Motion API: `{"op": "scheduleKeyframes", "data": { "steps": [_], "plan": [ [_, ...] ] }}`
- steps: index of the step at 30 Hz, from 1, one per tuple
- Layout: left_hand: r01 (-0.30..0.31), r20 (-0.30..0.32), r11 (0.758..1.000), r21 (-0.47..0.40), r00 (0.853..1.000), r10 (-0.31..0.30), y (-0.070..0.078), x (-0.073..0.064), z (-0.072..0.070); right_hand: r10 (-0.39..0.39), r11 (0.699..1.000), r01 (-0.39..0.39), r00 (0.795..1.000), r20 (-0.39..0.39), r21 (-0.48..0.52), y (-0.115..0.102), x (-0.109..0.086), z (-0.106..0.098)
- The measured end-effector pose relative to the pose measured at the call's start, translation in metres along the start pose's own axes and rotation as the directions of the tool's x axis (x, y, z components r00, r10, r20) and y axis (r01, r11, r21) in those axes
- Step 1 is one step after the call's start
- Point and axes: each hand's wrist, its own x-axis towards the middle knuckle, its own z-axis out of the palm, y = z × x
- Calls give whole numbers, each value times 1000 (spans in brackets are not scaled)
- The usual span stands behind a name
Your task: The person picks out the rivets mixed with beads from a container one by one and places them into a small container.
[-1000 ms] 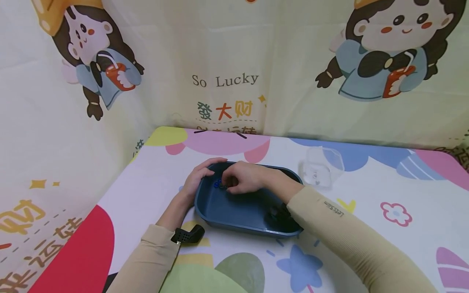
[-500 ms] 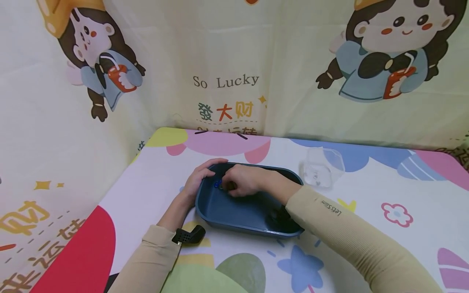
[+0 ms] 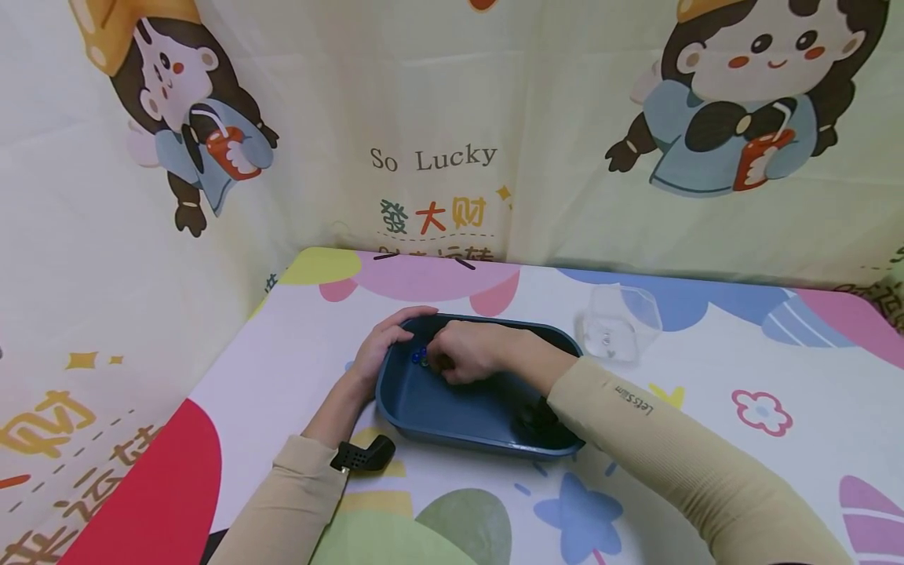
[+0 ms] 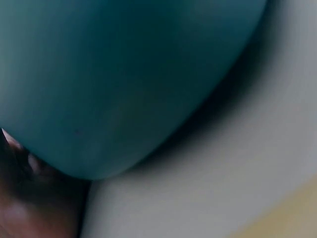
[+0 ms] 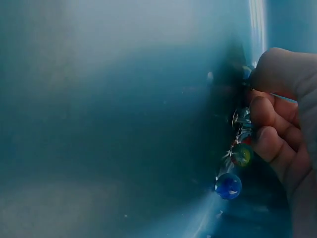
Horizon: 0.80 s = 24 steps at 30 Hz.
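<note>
A dark blue tray [image 3: 480, 443] with rounded corners sits on the table. At its far left corner my left hand [image 3: 374, 345] grips the rim, thumb over the inside. The left wrist view is filled by the tray's outer wall [image 4: 124, 89], part of the hand [image 4: 29, 213] dark at the lower left. My right hand [image 3: 469, 351] reaches down into the tray with curled fingers. Up close, its thumb and forefinger pinch a glass marble [image 5: 247, 73], partly hidden. Several more marbles line up by the fingertips, among them a blue one [image 5: 228, 186] and a yellow-green one [image 5: 241, 154].
Behind the tray to the right stands a clear plastic box [image 3: 610, 333], its transparent lid [image 3: 644, 310] beside it. A patterned cloth [image 3: 678, 471] covers the table, and a printed curtain [image 3: 551, 157] hangs behind.
My right hand has shifted slightly toward me inside the tray, leaving the blue marbles at its left a little more exposed. The left hand keeps its place on the rim.
</note>
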Motion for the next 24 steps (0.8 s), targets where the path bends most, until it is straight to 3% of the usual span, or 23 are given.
{"op": "scheduleKeyframes", "data": {
  "steps": [5, 13, 24],
  "plan": [
    [7, 1, 1000, -10, 1000, -7, 0, 1, 1, 13, 999, -10, 998, -61, 51, 0, -4, -2],
    [8, -2, 1000, 15, 1000, -8, 0, 1, 1, -34, 991, 62, 975, -219, 122, 2, -13, -10],
    [0, -14, 1000, 27, 1000, 1, -2, 2, -2, -56, 956, 172, 900, -432, 236, 4, -23, -19]
  ]
}}
